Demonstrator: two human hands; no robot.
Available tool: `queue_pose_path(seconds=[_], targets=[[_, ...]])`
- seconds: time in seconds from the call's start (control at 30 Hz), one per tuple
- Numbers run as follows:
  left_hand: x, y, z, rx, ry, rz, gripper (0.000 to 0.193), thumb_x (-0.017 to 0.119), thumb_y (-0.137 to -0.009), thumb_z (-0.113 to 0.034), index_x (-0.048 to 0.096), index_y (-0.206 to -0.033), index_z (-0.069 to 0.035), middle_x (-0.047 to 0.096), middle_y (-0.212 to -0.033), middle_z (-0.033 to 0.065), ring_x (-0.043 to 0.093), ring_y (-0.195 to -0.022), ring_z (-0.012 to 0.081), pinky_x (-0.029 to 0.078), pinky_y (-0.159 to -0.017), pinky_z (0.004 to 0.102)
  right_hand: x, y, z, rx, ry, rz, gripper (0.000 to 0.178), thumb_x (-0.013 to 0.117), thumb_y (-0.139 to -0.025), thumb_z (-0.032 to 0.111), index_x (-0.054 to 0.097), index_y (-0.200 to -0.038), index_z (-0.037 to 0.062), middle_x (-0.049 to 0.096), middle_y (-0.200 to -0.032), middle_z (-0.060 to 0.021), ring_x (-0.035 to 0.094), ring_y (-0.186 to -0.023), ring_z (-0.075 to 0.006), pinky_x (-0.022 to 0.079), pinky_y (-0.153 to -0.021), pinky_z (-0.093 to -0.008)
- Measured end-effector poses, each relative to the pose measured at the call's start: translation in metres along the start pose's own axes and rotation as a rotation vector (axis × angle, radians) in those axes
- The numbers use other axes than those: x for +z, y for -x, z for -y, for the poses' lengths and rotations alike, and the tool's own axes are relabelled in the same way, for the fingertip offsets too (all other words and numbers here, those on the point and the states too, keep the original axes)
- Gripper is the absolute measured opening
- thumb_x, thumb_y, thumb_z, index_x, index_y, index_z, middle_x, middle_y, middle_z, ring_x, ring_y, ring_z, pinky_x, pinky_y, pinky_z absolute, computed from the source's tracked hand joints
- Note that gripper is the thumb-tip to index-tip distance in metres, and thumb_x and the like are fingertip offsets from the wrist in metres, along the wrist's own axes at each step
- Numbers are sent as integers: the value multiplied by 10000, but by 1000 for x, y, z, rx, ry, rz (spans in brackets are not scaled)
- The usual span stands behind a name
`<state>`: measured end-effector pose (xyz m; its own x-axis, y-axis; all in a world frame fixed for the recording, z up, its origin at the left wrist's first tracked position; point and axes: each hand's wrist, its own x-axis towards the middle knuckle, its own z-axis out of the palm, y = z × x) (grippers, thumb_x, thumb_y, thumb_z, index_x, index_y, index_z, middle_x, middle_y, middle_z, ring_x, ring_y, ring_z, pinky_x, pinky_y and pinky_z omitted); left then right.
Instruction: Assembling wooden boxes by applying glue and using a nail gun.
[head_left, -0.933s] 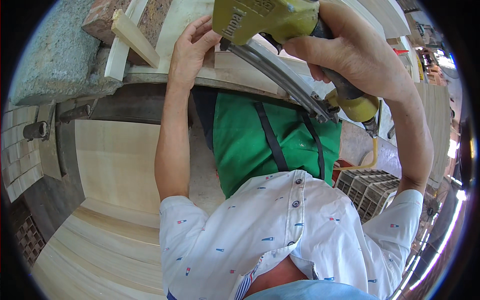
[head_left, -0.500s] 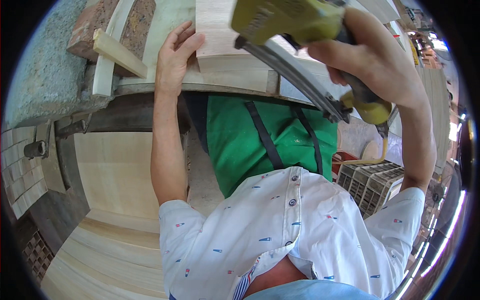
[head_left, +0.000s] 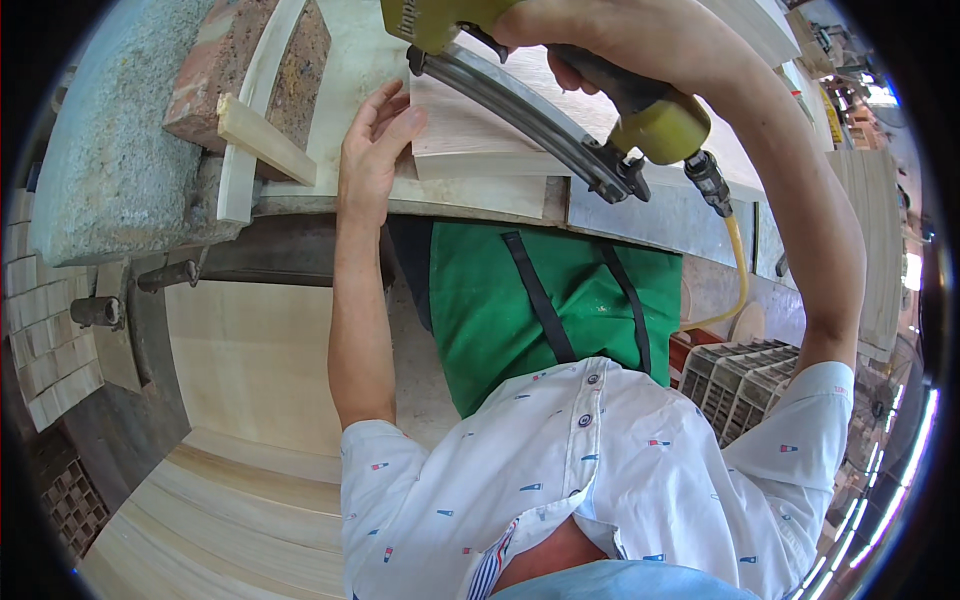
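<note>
My right hand (head_left: 620, 40) is wrapped round the dark grip of an olive-yellow air nail gun (head_left: 515, 115). Its long metal magazine slants over a pale wooden panel (head_left: 450, 125) on the bench; the gun's front end is cut off by the upper edge. A yellow hose (head_left: 742, 260) joins a fitting at the handle's end. My left hand (head_left: 375, 140) lies open at the panel's left edge, with its thumb by the near corner and the fingers stretched away from me. The panel's far part is out of view.
Left on the bench stand a brick (head_left: 215, 80), a rough blue-grey block (head_left: 120, 130) and narrow wooden strips (head_left: 265, 140). Pale boards (head_left: 240, 490) are stacked at lower left. A plastic crate (head_left: 735, 385) sits low at right, near more stacked boards (head_left: 865, 240).
The nail gun in my right hand has moved left and away from me over the panel, and more of its hose shows. My left hand stays at the panel's edge; the whole view has shifted slightly.
</note>
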<state>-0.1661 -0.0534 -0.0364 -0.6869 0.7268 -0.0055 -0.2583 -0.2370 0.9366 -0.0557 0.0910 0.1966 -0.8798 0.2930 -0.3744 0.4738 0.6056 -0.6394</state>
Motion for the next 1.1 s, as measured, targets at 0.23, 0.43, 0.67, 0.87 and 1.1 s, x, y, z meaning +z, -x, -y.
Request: queue_pose_path(seconds=[0.23,0.43,0.67,0.87,1.1], targets=[[2,2,-3,14,-39,5,669,684,-820,-239,387,-1333,69,516,-1240,175,523,-1126,204,404,-975,309,5,-12,0,17,-27,1,226,542,-835,125,553,-970,-56,573,-673,-70,574,-542,-120,494,-473,-249],[2,1,-3,-1,-35,5,678,689,-816,-248,387,-1332,72,518,-1236,180,518,-1132,211,400,-976,306,3,-6,-4,-2,9,-10,246,543,-849,139,544,-992,-61,573,-692,-73,574,-540,-123,504,-476,-251],[3,-1,2,12,29,7,640,676,-829,-223,395,-1319,77,532,-1226,158,522,-1109,188,412,-955,303,-2,58,-56,-66,-93,-232,275,631,-827,212,569,-940,-31,553,-613,-45,523,-490,-87,412,-447,-224],[4,0,1,15,-21,-18,597,645,-849,-233,414,-1317,57,538,-1228,135,533,-1072,162,422,-913,278,2,107,-99,97,-226,-233,276,660,-825,216,575,-959,-9,563,-640,-34,538,-512,-89,435,-475,-222],[5,0,0,-6,-55,-26,643,635,-858,-275,382,-1337,71,492,-1263,157,504,-1128,196,396,-958,314,7,114,-107,172,-206,-238,303,674,-820,229,576,-948,-27,573,-677,-36,559,-536,-79,449,-484,-219]])
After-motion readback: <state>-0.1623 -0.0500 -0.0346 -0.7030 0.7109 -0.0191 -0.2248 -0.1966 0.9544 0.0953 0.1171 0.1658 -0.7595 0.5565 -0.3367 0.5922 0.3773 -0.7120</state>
